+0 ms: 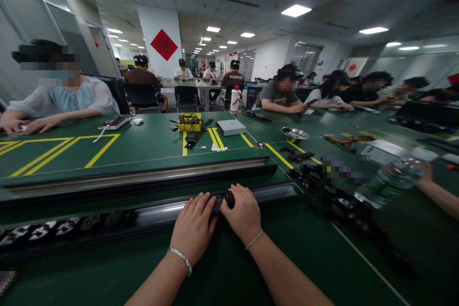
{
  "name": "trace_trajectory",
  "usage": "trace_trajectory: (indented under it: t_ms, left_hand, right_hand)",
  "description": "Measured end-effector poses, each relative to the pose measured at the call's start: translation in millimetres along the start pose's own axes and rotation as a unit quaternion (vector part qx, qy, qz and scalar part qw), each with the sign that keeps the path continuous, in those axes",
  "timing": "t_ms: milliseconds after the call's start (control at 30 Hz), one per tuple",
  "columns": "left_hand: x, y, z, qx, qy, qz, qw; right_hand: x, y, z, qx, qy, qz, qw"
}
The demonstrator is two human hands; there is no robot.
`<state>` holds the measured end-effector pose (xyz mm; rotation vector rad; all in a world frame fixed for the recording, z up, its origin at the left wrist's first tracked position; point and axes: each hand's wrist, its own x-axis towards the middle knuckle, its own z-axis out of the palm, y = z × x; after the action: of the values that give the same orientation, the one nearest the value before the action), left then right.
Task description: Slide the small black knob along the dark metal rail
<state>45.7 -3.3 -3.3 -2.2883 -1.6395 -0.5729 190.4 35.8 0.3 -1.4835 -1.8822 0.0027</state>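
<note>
A long black channel-shaped rail (158,213) lies across the green table in front of me. My left hand (193,227) rests on it with the fingers stretched out flat. Close beside it, my right hand (244,213) has its thumb and fingers around a small black rounded part (229,199) at the rail. Part of that piece is hidden by the fingers. Several dark parts with shiny plates (43,230) sit in a row in the rail's left end. A second long rail (143,175) lies parallel behind it.
At right, a row of black parts (344,201) runs towards me, near a clear plastic bottle (390,179) that another person's hand (426,174) touches. Farther back are a metal bowl (294,133), a grey box (231,127) and a yellow basket with cables (190,123). People sit around the table.
</note>
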Motion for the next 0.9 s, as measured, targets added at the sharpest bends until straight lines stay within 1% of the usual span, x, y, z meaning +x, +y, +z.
trace_trajectory:
  t_ms: [600,900]
  left_hand:
    - [-0.7,-1.2,1.1,0.004,0.003,0.007,1.0]
    - [-0.8,-1.6,1.1,0.01,-0.012,0.003,1.0]
  right_hand:
    - [0.4,1.2,1.5,0.002,-0.009,0.005,1.0]
    - [-0.3,1.0,-7.0,-0.004,-0.016,0.009,1.0]
